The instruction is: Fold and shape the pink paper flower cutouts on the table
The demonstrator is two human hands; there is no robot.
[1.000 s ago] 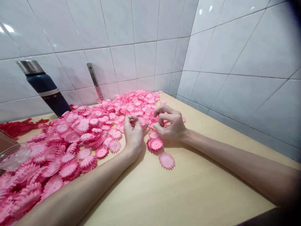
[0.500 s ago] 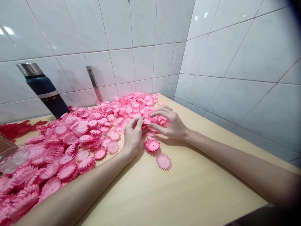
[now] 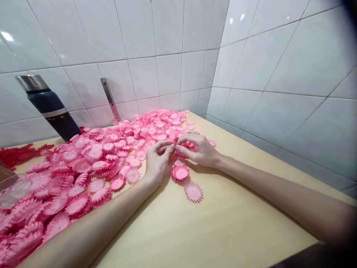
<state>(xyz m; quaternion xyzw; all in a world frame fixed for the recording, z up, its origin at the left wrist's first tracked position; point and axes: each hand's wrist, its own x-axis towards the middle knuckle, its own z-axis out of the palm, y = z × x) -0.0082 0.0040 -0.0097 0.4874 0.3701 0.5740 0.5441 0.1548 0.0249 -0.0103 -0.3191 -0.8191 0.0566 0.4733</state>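
My left hand [image 3: 158, 162] is closed in a pinch, thumb and forefinger together at a small bit of pink flower-shaped disc [image 3: 175, 142]. Against the same spot, my right hand [image 3: 198, 149] also pinches with thumb and forefinger, its tips meeting those of the left. Fingers cover most of what they hold. Just below the hands lie a darker-edged stack of pink flower discs [image 3: 180, 173] and a single pale pink flower disc [image 3: 193, 192], flat on the table [image 3: 178, 230].
A large heap of pink flower discs [image 3: 95, 154] spreads along the left and back of the table. Behind it stand a dark blue bottle [image 3: 54, 111] and a metal strip [image 3: 109, 97] against the tiled wall [image 3: 142, 78]. Red pieces [image 3: 19, 154] lie far left, near clear plastic [image 3: 15, 191].
My right hand has moved left and closed its thumb and forefinger to meet the left fingertips. It was open and apart before. The left hand has barely moved.
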